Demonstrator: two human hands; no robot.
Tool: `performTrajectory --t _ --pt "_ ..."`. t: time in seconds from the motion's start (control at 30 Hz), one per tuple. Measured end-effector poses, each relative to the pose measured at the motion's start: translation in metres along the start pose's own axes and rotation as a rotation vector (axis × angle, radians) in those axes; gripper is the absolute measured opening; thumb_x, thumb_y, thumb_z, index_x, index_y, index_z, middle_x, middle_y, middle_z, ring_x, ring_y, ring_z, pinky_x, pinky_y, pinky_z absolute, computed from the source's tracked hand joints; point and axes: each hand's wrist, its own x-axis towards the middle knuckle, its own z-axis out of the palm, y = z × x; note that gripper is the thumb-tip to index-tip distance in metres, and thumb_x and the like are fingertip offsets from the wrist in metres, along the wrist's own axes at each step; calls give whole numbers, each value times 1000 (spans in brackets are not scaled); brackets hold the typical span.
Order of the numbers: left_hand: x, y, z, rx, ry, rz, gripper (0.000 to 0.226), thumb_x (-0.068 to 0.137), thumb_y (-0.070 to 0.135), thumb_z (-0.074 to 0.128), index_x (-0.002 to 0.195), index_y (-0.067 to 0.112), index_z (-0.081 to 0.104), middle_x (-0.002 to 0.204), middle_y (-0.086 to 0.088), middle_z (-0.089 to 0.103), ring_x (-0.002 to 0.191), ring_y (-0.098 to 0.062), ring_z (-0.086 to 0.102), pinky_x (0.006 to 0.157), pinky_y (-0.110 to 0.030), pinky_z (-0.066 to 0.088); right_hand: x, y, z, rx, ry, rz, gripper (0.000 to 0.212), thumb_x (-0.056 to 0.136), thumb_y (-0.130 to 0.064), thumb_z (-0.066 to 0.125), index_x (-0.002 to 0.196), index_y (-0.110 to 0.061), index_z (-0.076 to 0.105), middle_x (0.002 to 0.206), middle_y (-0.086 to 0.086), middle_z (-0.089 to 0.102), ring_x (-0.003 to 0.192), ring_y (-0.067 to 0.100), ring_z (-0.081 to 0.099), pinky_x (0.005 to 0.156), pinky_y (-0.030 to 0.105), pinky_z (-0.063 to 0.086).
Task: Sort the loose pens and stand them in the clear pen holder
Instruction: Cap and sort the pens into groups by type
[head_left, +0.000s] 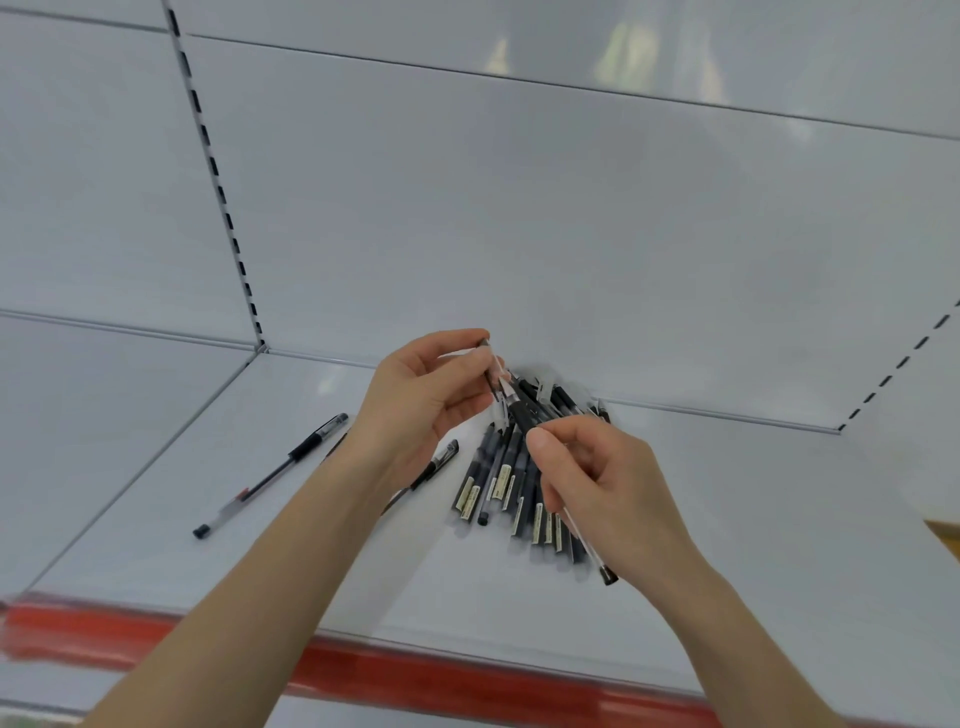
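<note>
**Pinching a pen (521, 415) above the pile (506, 480)**

The left hand (431, 400) pinched its clear upper end, the right hand (597, 478) its black grip. The pile held dark, pale-labelled pens on a white shelf (156, 519); another pen (270, 475) lay left of it.

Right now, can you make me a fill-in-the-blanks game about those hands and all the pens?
1. Along the front edge of the shelf runs a strip coloured ___.
2. One lone pen lies on the shelf, to the ___ of the left hand.
3. The right hand pinches a thin ___ above the pile of dark pens.
Missing words: red, left, pen.
</note>
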Motion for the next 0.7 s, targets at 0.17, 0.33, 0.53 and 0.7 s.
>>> performTrajectory --t 0.17,0.33,0.53,0.7 --pt "-10 -3 6 38 -4 30 11 84 4 60 91 11 66 68 -1 70 63 -11 65 64 -20 56 0 0 2 10 10 -20 23 90 -27 55 68 -25 61 46 -6 53 42 3 46 48 16 40" --pt "-18 -11 8 31 20 52 11 82 1 61 88 10 66 67 0 71 63 -11 66 66 -21 57 -5 7 6 -38 32 -102 26 92 -21 53 67 -16 59 48 -6 52 44 6 46 49 18 39" --pt "-20 -16 7 116 58 77 12 82 0 62 87 10 66 69 -1 69 64 -8 65 65 -19 56 -3 15 9 -13 -8 -83 23 92 -21 52 70 -18 59 49 -7 55 42 5 48 48 19 41" --pt "-15 -22 -2 253 121 28 11 81 1 64 79 11 66 59 2 68 56 -9 64 62 -19 56 11 22 0 -129 -188 23 25 91 -27 54 72 -14 63 53 -5 62 46 3 53 52 16 43"
